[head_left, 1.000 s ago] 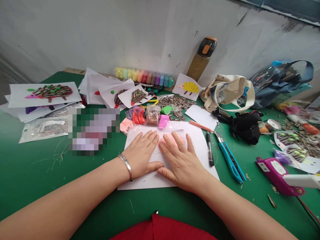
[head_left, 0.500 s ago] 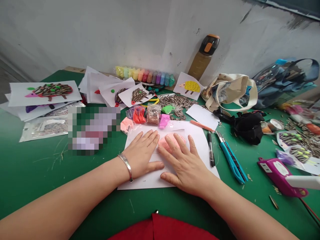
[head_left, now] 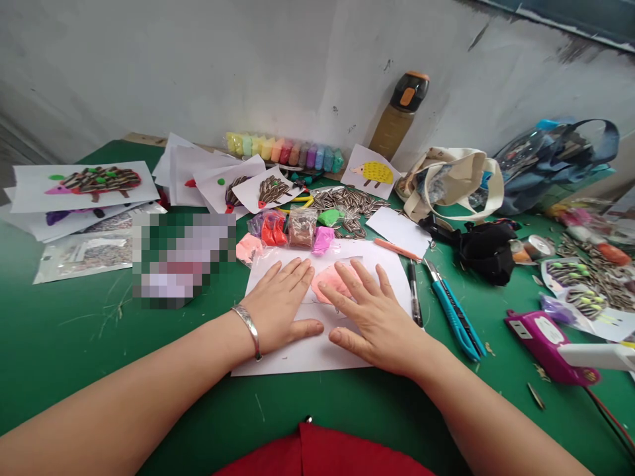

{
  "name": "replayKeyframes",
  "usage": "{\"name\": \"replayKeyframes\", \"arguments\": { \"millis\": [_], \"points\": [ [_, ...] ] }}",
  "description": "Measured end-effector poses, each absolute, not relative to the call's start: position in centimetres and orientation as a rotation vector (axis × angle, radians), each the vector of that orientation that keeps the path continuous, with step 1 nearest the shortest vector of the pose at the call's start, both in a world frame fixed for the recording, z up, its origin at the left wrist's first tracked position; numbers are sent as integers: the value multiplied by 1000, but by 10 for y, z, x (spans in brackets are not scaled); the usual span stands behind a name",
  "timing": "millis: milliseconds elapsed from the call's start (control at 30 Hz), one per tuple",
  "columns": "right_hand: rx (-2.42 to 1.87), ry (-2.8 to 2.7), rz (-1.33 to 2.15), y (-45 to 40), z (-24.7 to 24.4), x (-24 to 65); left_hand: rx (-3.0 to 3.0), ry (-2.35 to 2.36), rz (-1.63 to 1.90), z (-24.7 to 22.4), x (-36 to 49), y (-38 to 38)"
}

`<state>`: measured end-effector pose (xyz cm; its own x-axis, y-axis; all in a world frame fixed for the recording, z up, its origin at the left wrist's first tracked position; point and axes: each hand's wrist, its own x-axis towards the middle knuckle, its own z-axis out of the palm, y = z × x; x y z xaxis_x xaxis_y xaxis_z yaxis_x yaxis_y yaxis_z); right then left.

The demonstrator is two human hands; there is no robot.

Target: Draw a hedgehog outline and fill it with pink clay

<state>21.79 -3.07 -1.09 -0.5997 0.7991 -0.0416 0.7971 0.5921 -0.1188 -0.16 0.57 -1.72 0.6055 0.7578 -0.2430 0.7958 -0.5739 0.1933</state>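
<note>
Pink clay (head_left: pixel 323 283) lies on the white sheet (head_left: pixel 307 360). Left hand (head_left: pixel 282 305) and right hand (head_left: pixel 381 318) spread over the sheet, each grip released and empty.

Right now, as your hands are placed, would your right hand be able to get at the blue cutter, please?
Probably yes: the blue cutter lies uncovered just beyond the right hand, which looks empty. The black pen lies partly between them, but seems low enough to pass over.
</note>
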Motion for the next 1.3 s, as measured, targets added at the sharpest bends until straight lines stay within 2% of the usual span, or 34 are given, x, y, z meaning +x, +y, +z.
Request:
{"name": "replayKeyframes", "arguments": {
  "millis": [200,600,833,1300],
  "points": [
    [-1276,-2870,254,-27,-8,225,2559,1267,-183,-17,-2,5],
    [-1320,-2843,478,-20,-4,234,2568,1255,-152,-18,-2,5],
    [-1304,-2863,324,-21,-5,233,2561,1248,-141,-18,-3,6],
    [-1385,-2777,317,-20,-1,235,2564,1261,-180,-16,-3,7]
  ]
}}
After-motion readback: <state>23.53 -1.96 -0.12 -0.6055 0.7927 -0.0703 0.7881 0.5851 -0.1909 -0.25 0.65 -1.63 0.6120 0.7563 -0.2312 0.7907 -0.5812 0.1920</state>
